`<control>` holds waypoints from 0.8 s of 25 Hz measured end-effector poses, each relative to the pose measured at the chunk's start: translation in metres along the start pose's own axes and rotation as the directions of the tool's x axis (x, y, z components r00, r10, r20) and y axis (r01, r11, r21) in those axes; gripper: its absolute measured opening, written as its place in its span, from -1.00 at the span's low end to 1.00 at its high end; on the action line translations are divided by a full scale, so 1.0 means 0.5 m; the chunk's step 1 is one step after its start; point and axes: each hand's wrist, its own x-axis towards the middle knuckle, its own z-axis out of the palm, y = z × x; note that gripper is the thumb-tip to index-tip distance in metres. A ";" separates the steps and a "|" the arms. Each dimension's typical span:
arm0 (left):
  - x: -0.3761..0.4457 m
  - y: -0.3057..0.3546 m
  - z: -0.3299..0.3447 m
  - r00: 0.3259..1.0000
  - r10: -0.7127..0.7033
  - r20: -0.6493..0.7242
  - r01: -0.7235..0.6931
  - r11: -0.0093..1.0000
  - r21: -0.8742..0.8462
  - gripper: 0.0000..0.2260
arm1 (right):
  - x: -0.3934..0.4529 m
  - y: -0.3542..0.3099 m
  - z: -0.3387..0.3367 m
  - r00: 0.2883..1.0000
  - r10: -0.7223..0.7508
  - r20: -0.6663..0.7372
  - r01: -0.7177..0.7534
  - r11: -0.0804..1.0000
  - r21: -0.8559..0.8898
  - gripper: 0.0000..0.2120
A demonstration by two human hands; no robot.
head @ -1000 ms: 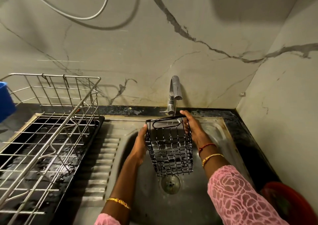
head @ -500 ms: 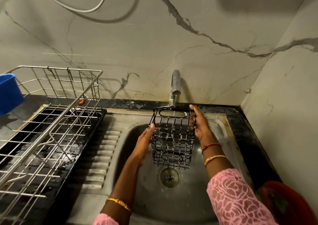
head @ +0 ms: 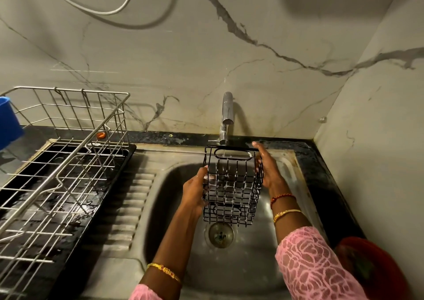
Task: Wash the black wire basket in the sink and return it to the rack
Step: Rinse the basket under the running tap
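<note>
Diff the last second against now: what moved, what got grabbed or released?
The black wire basket was tipped over the drain a second ago; it is now upright and nearer the steel tap, with water falling through its top. The left hand shifted from the top edge to the lower side. The right hand kept its place on the other side. Nothing was released. The steel dish rack stayed put.
</note>
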 end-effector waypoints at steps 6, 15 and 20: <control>0.015 0.011 0.004 0.996 0.051 -0.075 -0.051 0.999 -0.006 -0.70 | -0.044 -0.030 0.001 0.997 0.052 0.058 -0.039 0.979 -0.198 -0.37; 0.025 0.018 -0.008 0.988 0.096 -0.125 -0.096 0.995 0.006 -0.73 | -0.163 0.042 0.027 0.988 0.121 0.096 -0.127 0.990 0.063 -0.65; 0.020 0.021 -0.025 0.984 0.094 -0.150 -0.099 0.995 -0.021 -0.73 | -0.154 0.063 0.057 0.999 -0.006 0.053 0.001 0.997 0.083 -0.24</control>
